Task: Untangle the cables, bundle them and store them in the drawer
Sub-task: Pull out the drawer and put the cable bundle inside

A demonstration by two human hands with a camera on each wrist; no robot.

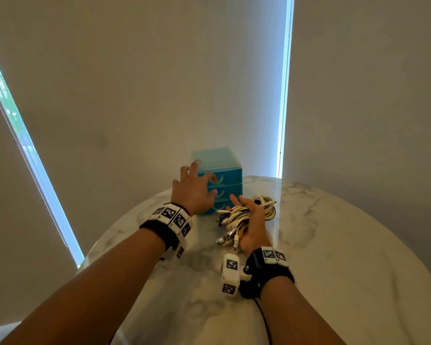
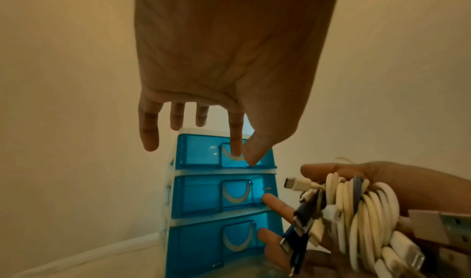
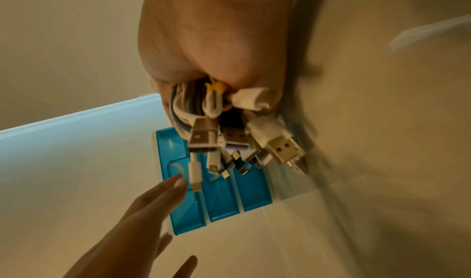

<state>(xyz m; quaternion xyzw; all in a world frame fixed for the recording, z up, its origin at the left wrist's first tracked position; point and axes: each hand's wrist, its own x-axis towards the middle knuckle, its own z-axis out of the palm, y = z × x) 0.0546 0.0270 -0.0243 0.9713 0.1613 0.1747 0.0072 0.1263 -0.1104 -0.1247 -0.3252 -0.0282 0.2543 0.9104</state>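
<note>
A translucent blue plastic three-drawer chest [image 1: 222, 181] stands near the far edge of a round white marble worktop [image 1: 334, 245], before pale roller blinds [image 1: 135, 83] with bright strips of daylight at their edges. All three drawers sit pushed in, each fronted by a pale curved handle.

The left hand [image 1: 193, 191] reaches across the chest's front with its fingers spread. In the left wrist view its index fingertip [image 2: 237, 147] rests in the top drawer's handle [image 2: 233, 155] and the thumb tip lies just beside it on the drawer face; the other fingers hang straight and apart, gripping nothing.

The right hand [image 1: 253, 224] hovers just to the right of the chest, palm turned inward, its thumb and palm clasping a coiled bundle of mostly cream-white charging cables [image 1: 244, 216], with one or two dark blue leads among them. Two of its fingers [image 2: 277, 206] stretch out towards the lower drawers. USB plugs [image 3: 285, 147] dangle loose from the bundle, hanging in front of the drawer faces. Both forearms wear black wrist straps [image 1: 269, 272] carrying white marker blocks.
</note>
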